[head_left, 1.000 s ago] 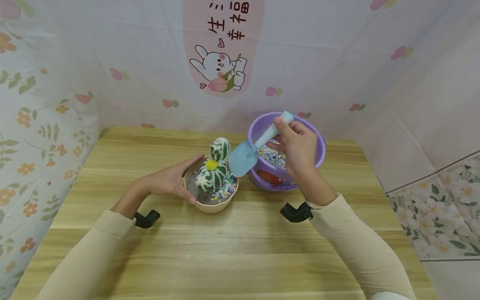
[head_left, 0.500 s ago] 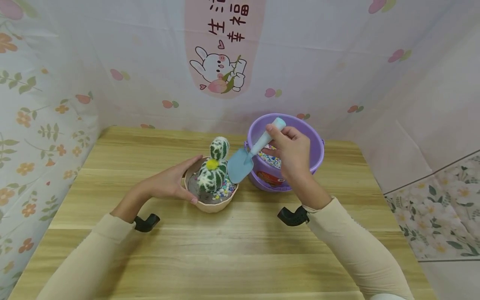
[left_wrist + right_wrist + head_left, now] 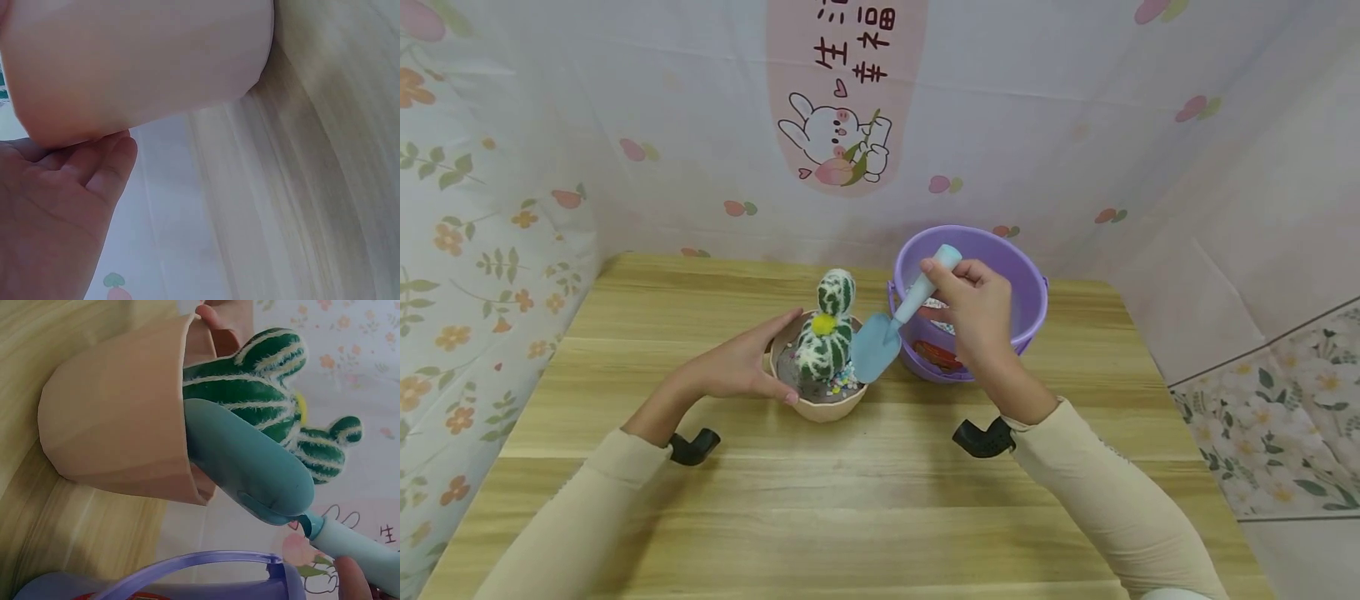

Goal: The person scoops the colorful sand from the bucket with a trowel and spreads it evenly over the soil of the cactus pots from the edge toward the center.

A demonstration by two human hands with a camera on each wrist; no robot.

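Note:
My right hand grips the pale blue handle of a toy shovel, thumb near the handle's end. The shovel tilts down to the left, its blade tip inside the right rim of a peach flowerpot. In the pot stands a green cactus with white fuzz and a yellow flower. Grey soil shows at its left, and colourful pebbles lie at its front right, partly hidden by the blade. My left hand holds the pot's left side, thumb at the front rim and fingers behind.
A purple bucket with colourful pebbles inside stands right of the pot, under my right hand. Its handle hangs on the side towards the pot. The wooden table ends at a printed cloth behind.
My right hand has moved left and down, and the shovel has tipped more steeply, its blade dropping from above the pot's rim to inside it. The left hand stays on the pot.

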